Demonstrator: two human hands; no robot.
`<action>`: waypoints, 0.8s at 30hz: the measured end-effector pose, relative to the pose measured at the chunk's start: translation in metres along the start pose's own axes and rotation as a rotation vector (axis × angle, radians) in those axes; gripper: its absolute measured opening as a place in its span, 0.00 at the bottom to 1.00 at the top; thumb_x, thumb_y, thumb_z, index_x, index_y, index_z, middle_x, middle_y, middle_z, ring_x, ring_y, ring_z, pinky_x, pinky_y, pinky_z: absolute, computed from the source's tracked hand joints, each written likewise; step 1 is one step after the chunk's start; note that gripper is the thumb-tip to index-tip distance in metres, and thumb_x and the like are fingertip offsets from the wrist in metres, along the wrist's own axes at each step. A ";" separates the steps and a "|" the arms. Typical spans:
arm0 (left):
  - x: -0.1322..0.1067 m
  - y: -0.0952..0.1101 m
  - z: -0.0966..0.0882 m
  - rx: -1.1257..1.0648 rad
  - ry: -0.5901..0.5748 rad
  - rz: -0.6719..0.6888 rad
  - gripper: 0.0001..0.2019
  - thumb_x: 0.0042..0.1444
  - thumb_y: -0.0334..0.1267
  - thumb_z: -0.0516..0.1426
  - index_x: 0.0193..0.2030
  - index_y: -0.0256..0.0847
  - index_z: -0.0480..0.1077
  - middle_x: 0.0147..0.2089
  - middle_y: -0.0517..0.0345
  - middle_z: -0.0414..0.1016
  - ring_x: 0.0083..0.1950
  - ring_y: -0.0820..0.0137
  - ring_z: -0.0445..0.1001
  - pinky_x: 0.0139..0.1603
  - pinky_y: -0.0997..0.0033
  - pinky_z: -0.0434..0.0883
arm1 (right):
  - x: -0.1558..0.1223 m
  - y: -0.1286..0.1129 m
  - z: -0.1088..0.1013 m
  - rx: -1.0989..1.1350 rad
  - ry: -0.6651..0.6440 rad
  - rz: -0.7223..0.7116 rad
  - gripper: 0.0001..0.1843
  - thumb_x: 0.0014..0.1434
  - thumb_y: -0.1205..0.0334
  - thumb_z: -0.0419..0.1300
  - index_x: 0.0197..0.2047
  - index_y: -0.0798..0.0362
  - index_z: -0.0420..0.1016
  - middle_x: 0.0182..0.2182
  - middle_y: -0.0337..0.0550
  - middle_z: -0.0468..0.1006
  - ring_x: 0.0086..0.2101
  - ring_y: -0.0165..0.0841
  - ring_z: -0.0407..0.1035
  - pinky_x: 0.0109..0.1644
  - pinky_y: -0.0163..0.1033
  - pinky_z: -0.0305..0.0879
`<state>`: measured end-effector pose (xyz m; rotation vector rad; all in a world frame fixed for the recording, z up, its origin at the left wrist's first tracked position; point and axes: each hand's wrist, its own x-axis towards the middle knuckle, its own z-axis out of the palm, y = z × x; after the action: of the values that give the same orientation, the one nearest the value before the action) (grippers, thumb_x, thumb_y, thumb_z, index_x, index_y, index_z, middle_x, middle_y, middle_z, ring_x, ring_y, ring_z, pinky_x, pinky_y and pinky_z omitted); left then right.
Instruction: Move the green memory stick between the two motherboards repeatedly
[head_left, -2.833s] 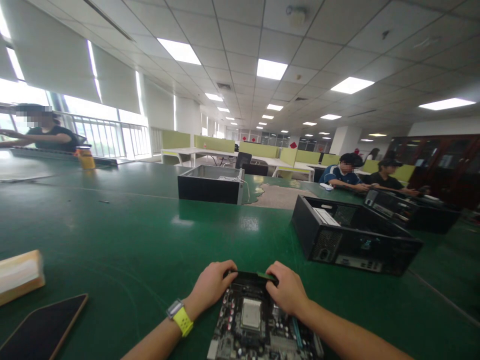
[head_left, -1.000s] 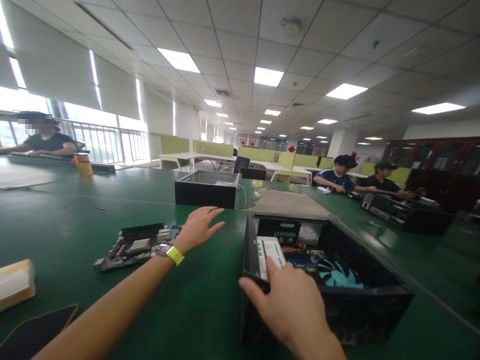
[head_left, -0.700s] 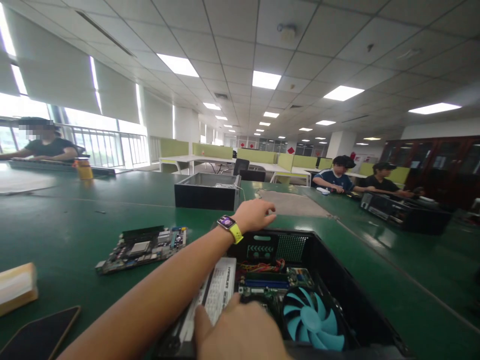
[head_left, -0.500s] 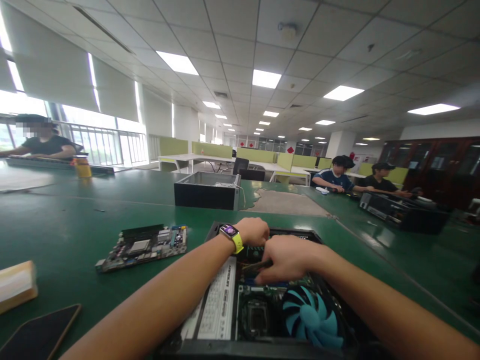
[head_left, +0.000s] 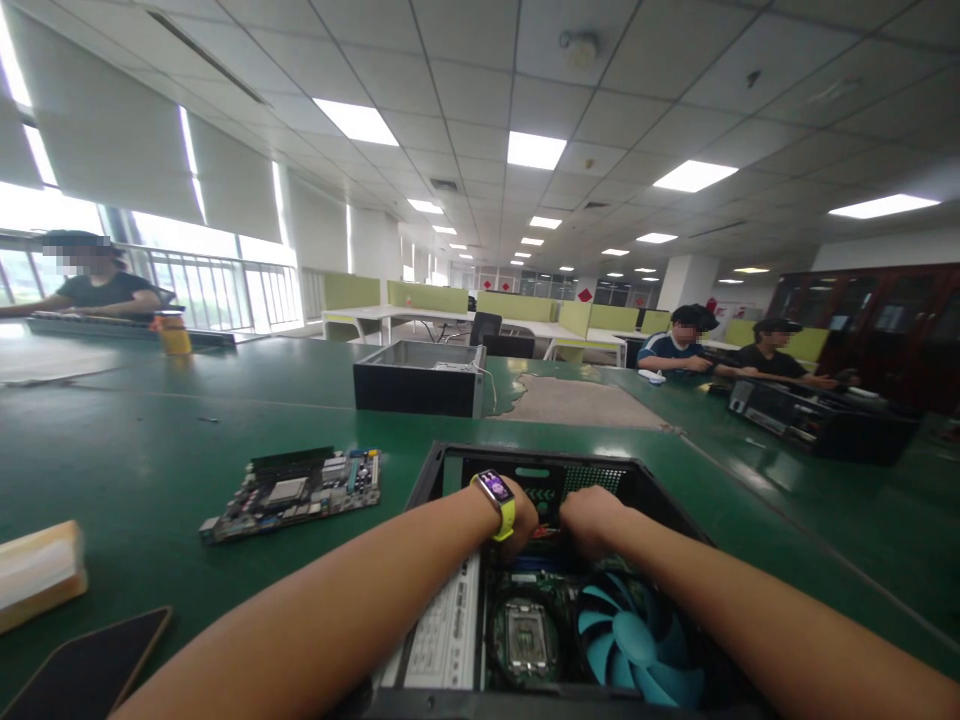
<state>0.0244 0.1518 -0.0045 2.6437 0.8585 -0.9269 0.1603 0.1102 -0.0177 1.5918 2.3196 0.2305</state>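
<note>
Both hands reach down into an open black computer case [head_left: 651,480]. My left hand [head_left: 523,518], with a yellow-banded watch [head_left: 496,492] at its wrist, curls downward over the motherboard; its fingertips are hidden. Close by on the right, my right hand [head_left: 592,515] is closed like a fist near the far wall, and whatever it grips is out of sight. Orange-red wires [head_left: 540,532] show between the hands. Nearer me lie a bare CPU socket [head_left: 527,636], a teal cooling fan [head_left: 636,638] and a power supply [head_left: 448,630] with a white label.
A loose motherboard [head_left: 289,490] lies on the green table [head_left: 300,400]. Farther back stands another case [head_left: 416,388]. At near left are a phone [head_left: 86,665] and a cream block [head_left: 41,570]. People sit left and right, with a black case [head_left: 817,415] at right.
My right hand has moved away from me and slightly right, uncovering the CPU socket area. My left hand has dipped deeper into the case. The dark slender thing under my right hand no longer shows.
</note>
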 end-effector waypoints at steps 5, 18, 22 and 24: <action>-0.010 0.006 -0.007 0.079 -0.039 -0.013 0.08 0.31 0.34 0.64 0.13 0.38 0.68 0.19 0.58 0.71 0.26 0.67 0.70 0.33 0.66 0.68 | 0.002 0.002 -0.004 -0.066 -0.055 -0.006 0.15 0.41 0.66 0.60 0.35 0.56 0.78 0.35 0.55 0.78 0.37 0.44 0.72 0.38 0.43 0.66; -0.019 0.009 -0.008 0.112 0.044 -0.014 0.12 0.33 0.31 0.63 0.30 0.36 0.76 0.31 0.56 0.77 0.30 0.69 0.71 0.30 0.72 0.65 | 0.004 0.004 -0.001 -0.044 -0.075 -0.012 0.16 0.43 0.61 0.58 0.37 0.54 0.78 0.37 0.54 0.77 0.39 0.44 0.72 0.39 0.42 0.65; -0.016 0.007 -0.005 0.048 0.040 -0.014 0.05 0.31 0.31 0.63 0.20 0.38 0.73 0.21 0.59 0.73 0.27 0.68 0.70 0.31 0.70 0.66 | 0.005 0.006 -0.001 -0.039 -0.084 -0.017 0.17 0.43 0.62 0.58 0.37 0.53 0.78 0.37 0.53 0.77 0.39 0.44 0.72 0.38 0.42 0.65; -0.016 0.007 -0.005 0.043 0.030 -0.010 0.04 0.32 0.30 0.63 0.19 0.37 0.72 0.20 0.59 0.72 0.26 0.68 0.70 0.30 0.70 0.66 | 0.005 0.006 -0.001 -0.044 -0.092 -0.018 0.17 0.42 0.62 0.58 0.37 0.54 0.78 0.36 0.53 0.77 0.38 0.45 0.72 0.37 0.42 0.66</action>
<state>0.0211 0.1407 0.0095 2.6990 0.8692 -0.9201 0.1641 0.1170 -0.0160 1.5266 2.2434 0.1992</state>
